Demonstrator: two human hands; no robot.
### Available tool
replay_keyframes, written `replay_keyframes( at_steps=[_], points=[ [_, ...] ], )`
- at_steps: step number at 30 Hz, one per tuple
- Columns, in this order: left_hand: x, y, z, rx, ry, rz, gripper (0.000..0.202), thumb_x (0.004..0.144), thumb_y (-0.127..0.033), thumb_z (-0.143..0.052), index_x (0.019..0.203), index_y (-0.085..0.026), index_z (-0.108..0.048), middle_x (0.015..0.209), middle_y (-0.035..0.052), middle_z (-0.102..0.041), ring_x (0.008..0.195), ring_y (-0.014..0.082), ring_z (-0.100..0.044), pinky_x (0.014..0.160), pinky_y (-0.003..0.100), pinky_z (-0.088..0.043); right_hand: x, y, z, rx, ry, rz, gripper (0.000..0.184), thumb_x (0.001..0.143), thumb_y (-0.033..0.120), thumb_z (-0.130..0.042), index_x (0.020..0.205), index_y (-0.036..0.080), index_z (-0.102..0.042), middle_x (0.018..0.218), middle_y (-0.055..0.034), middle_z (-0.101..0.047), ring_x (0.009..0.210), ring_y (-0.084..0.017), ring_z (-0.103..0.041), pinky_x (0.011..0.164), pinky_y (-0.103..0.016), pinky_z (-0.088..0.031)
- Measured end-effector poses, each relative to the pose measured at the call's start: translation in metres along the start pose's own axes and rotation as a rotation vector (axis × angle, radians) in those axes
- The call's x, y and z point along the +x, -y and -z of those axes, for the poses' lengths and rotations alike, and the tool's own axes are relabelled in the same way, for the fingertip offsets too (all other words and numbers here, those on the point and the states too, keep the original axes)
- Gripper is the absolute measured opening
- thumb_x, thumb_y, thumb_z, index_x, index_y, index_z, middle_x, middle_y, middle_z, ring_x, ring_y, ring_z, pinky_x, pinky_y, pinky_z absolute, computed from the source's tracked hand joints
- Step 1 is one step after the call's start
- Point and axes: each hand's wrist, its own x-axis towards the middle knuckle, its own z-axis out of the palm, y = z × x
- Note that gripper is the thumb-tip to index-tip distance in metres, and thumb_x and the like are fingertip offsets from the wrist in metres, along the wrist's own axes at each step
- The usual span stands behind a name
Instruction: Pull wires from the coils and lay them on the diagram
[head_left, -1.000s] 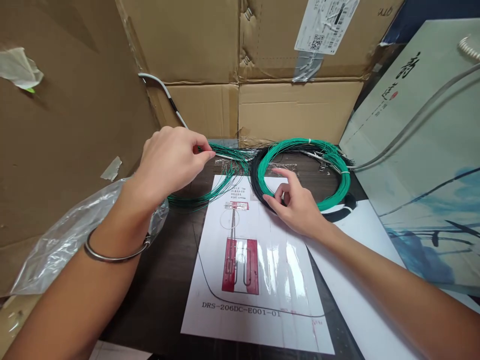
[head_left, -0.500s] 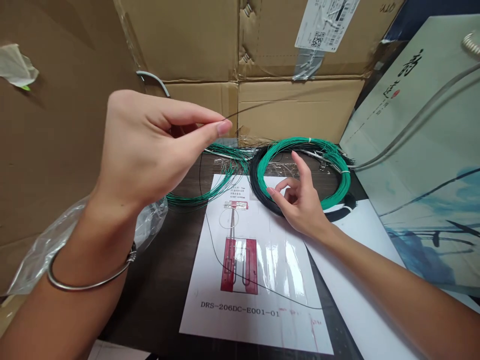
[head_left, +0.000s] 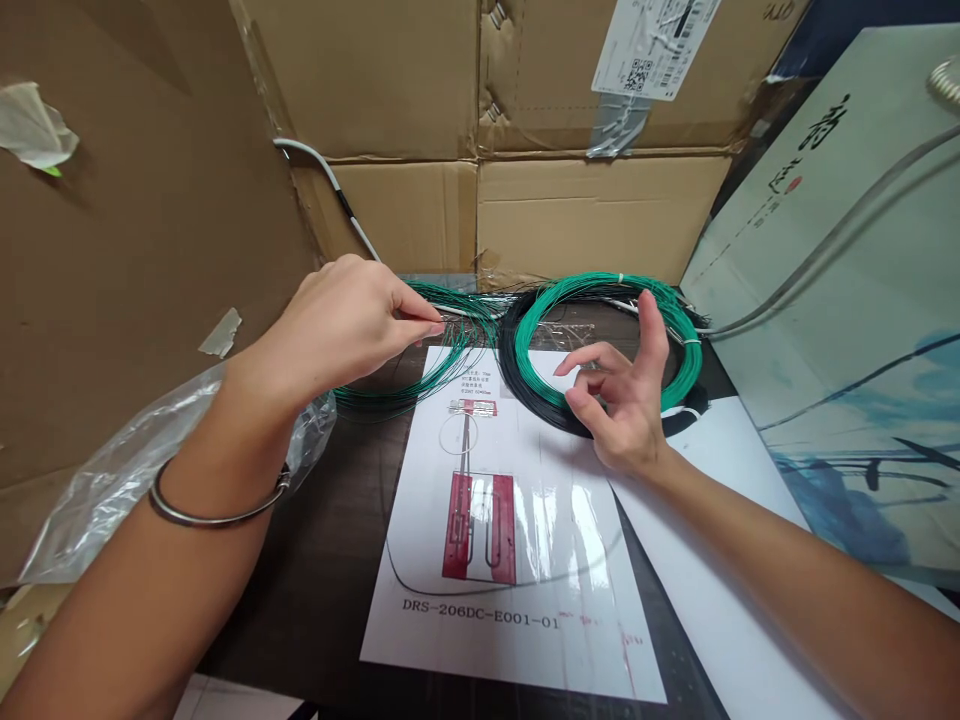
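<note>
My left hand [head_left: 360, 318] is closed in a pinch, thumb against forefinger, just above the loose green wires at the back left. A thin black wire [head_left: 420, 592] bows across the lower part of the printed sheet and rises toward this hand; its stretch near the fingertips is hard to make out. My right hand [head_left: 621, 400] hovers in front of a coil of green wire [head_left: 529, 330], thumb and fingers apart, with nothing visible between them. Under the green coil lies a coil of black wire [head_left: 510, 365]. Looser green wires [head_left: 390, 378] spread beside the left hand.
A printed sheet [head_left: 427, 640] with a red diagram lies on the dark table [head_left: 330, 560]. Cardboard walls [head_left: 390, 80] stand behind and left. A pale painted panel [head_left: 847, 250] leans at right, crossed by a grey cable [head_left: 847, 215]. A clear plastic bag [head_left: 127, 480] sits left.
My left hand has come down toward the loose green wires, still pinched. The black wire has swung into a lower bow over the sheet. My right hand has shifted slightly right, fingers spread wider.
</note>
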Motion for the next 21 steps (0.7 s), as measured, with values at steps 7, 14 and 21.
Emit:
replay_keyframes(
  at_steps=[7, 14, 21],
  points=[
    [0.007, 0.004, -0.014, 0.308, 0.066, 0.081, 0.027, 0.085, -0.039, -0.054, 0.097, -0.030, -0.077, 0.089, 0.0038, -0.072, 0.094, 0.0265, -0.063, 0.083, 0.036, -0.045, 0.000, -0.017, -0.001, -0.162, -0.028, 0.520, 0.033, 0.098, 0.024, -0.042, 0.126, 0.025, -0.059, 0.070, -0.0016, -0.064, 0.056, -0.014, -0.058, 0.050, -0.026, -0.044],
    [0.018, 0.013, -0.035, 0.465, 0.109, 0.165, 0.028, 0.087, -0.036, -0.053, 0.100, -0.026, -0.076, 0.102, 0.0081, -0.072, 0.100, 0.0317, -0.065, 0.080, 0.037, -0.047, 0.007, -0.006, -0.007, -0.297, 0.058, 0.563, 0.008, 0.086, 0.013, -0.062, 0.087, 0.014, -0.070, 0.079, -0.0057, -0.072, 0.061, -0.011, -0.064, 0.048, -0.021, -0.047],
    [0.025, 0.025, -0.053, 0.464, 0.124, 0.125, 0.038, 0.085, -0.031, -0.052, 0.120, -0.026, -0.066, 0.112, 0.0101, -0.071, 0.104, 0.0345, -0.064, 0.080, 0.039, -0.047, 0.005, -0.014, -0.007, -0.403, 0.209, 0.373, 0.022, 0.086, 0.010, -0.055, 0.102, 0.011, -0.071, 0.098, -0.0080, -0.074, 0.082, -0.016, -0.069, 0.067, -0.028, -0.054]
  ],
)
